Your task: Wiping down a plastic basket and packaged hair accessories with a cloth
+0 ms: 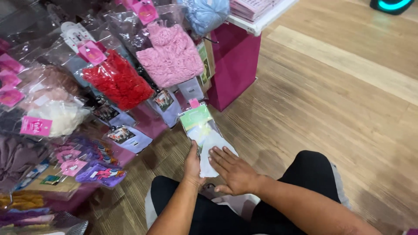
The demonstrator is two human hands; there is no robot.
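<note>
While we crouch by the magenta stand [235,61]:
left hand [193,167]: fingers gripping clear packet [202,130]
right hand [235,174]: fingers wide, flat on packet

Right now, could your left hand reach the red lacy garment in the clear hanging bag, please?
Probably not at once: the left hand holds the clear flat packet, though nothing blocks the red lacy garment hanging up and left.

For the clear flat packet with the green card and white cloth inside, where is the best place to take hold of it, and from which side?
Probably the bare left edge of the clear packet, below its green card, coming from the left. The packet is flat and thin, so a pinch across the edge suits it. The left hand holds it near there at the lower left, while the right hand lies flat on the white cloth part.
</note>
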